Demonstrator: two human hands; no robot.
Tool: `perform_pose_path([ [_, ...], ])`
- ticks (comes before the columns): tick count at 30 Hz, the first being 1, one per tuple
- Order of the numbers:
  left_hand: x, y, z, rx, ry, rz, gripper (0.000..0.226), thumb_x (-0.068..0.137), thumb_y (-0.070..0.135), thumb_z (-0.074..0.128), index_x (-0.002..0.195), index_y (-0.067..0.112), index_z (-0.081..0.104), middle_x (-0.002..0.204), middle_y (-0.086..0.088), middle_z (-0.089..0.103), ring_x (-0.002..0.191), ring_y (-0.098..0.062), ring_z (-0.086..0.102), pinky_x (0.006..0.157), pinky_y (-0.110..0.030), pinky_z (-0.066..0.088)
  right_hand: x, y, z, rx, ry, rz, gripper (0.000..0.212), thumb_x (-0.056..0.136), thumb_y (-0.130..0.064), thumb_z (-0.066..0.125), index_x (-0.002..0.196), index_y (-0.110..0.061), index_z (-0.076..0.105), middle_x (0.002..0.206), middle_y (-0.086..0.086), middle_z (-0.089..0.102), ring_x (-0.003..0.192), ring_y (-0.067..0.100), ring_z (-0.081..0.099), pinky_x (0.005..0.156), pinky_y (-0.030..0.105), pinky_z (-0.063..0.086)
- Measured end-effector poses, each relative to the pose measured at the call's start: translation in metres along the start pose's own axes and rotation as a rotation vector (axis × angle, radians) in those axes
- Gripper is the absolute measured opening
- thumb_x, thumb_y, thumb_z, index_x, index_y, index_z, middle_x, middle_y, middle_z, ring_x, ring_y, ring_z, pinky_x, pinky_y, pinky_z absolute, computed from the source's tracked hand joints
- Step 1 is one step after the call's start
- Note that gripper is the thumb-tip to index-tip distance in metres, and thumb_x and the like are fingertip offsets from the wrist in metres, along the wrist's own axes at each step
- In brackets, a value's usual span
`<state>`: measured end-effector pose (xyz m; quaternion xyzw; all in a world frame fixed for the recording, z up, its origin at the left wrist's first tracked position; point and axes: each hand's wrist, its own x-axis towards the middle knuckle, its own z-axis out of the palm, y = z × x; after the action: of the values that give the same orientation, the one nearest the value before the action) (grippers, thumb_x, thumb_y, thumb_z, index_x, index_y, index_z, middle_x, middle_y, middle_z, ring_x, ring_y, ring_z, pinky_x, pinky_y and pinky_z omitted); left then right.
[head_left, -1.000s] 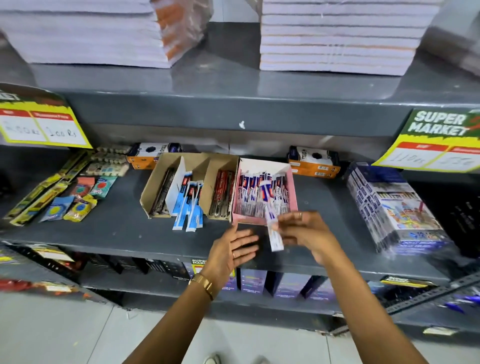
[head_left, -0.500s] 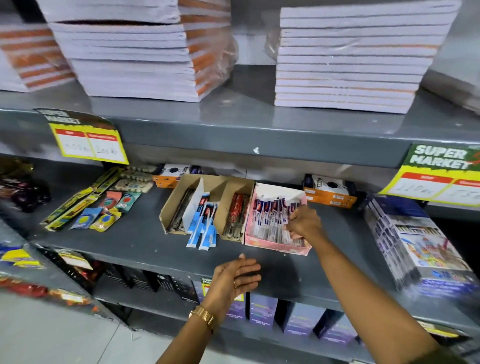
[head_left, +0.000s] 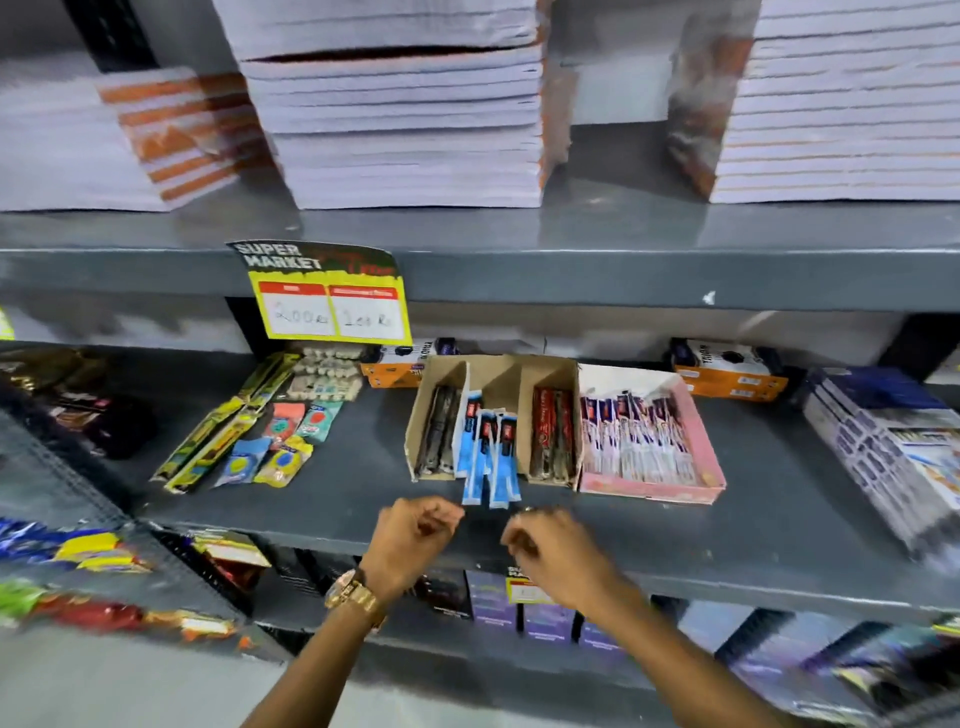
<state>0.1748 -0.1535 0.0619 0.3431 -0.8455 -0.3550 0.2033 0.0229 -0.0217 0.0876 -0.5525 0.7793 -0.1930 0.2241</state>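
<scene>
Right hand (head_left: 550, 551) has withdrawn from the pink box (head_left: 649, 491) to the near edge of the shelf (head_left: 779, 493), level with the left hand (head_left: 415, 538). Risk: the blue packets (head_left: 488, 462) overhang the front of the cardboard box (head_left: 434, 400), just beyond both hands; a stray knuckle could sweep them off. Both hands: fingers curled in, nothing visibly held.

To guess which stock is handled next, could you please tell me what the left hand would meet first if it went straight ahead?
Probably the blue pen packets that jut from the cardboard box, just beyond the left hand. Depth is unclear, so it may pass above them.
</scene>
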Motion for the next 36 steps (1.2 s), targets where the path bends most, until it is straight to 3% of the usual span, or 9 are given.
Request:
perform_pose_path([
  [4,0.003,-0.019,-0.01,0.016,-0.035,0.038,0.037,0.079,0.005,0.071,0.079,0.042,0.067,0.071,0.039,0.065,0.078,0.006,0.067,0.073,-0.012,0.053,0.027,-0.021,0.034,-0.077,0.01,0.04,0.02,0.088,-0.015,0.051,0.102,-0.014,0.066,0.112,0.012,0.066,0.104,0.032,0.062,0.087,0.042,0.053],
  [9,0.001,-0.031,-0.01,-0.056,-0.186,0.129,0.02,0.076,0.008,0.075,0.094,0.017,0.072,0.085,0.007,0.073,0.082,0.001,0.066,0.075,-0.013,0.051,0.068,-0.032,0.038,-0.184,0.122,0.077,0.026,0.093,-0.021,0.047,0.108,-0.006,0.062,0.12,0.015,0.056,0.112,0.035,0.054,0.091,0.044,0.05],
  [14,0.004,-0.034,-0.011,-0.028,-0.203,0.14,0.017,0.08,0.014,0.071,0.097,0.017,0.072,0.091,0.006,0.074,0.085,0.001,0.065,0.076,-0.007,0.047,0.089,-0.04,0.033,-0.139,0.207,0.16,0.024,0.093,-0.013,0.047,0.107,-0.004,0.064,0.118,0.015,0.057,0.111,0.036,0.056,0.09,0.041,0.049],
  [16,0.007,-0.033,-0.01,0.015,-0.205,0.188,0.016,0.081,0.017,0.068,0.097,0.018,0.071,0.093,0.005,0.074,0.083,-0.001,0.066,0.076,-0.013,0.05,0.079,-0.041,0.033,-0.134,0.246,0.179,0.021,0.091,-0.012,0.049,0.104,-0.007,0.066,0.114,0.014,0.059,0.107,0.034,0.058,0.086,0.04,0.052],
  [19,0.015,-0.028,-0.003,0.154,-0.241,0.282,0.016,0.083,0.02,0.062,0.097,0.019,0.068,0.094,0.001,0.068,0.081,-0.013,0.064,0.073,-0.033,0.053,0.056,-0.038,0.035,-0.163,0.25,0.218,0.023,0.093,-0.016,0.047,0.104,-0.005,0.064,0.109,0.015,0.062,0.103,0.033,0.06,0.081,0.041,0.052],
  [24,0.036,-0.01,0.014,0.375,-0.257,0.327,0.019,0.083,0.019,0.055,0.098,0.009,0.062,0.101,-0.006,0.054,0.087,-0.025,0.057,0.076,-0.04,0.05,0.048,-0.032,0.035,-0.203,0.202,0.271,0.025,0.09,-0.009,0.044,0.109,-0.002,0.059,0.117,0.018,0.06,0.111,0.035,0.055,0.084,0.041,0.049],
  [28,0.045,-0.005,0.023,0.442,-0.245,0.296,0.029,0.083,0.011,0.053,0.112,0.006,0.056,0.118,-0.01,0.049,0.099,-0.03,0.055,0.086,-0.037,0.047,0.056,-0.028,0.032,-0.177,0.205,0.224,0.029,0.089,-0.005,0.044,0.114,-0.002,0.059,0.123,0.017,0.058,0.117,0.034,0.051,0.094,0.041,0.047],
  [33,0.038,0.013,0.022,0.463,-0.122,0.267,0.04,0.088,0.006,0.046,0.128,0.01,0.047,0.131,-0.01,0.044,0.113,-0.03,0.051,0.094,-0.034,0.044,0.043,-0.021,0.033,-0.12,0.297,0.272,0.03,0.088,-0.005,0.046,0.113,-0.006,0.063,0.121,0.014,0.062,0.11,0.034,0.058,0.088,0.038,0.05],
  [36,0.054,0.037,0.03,0.37,-0.108,0.121,0.066,0.086,0.0,0.052,0.144,0.008,0.021,0.136,-0.019,0.038,0.115,-0.036,0.05,0.094,-0.039,0.046,0.034,-0.014,0.032,-0.102,0.363,0.323,0.032,0.09,-0.007,0.044,0.115,-0.011,0.064,0.12,0.013,0.063,0.111,0.032,0.057,0.085,0.039,0.052],
])
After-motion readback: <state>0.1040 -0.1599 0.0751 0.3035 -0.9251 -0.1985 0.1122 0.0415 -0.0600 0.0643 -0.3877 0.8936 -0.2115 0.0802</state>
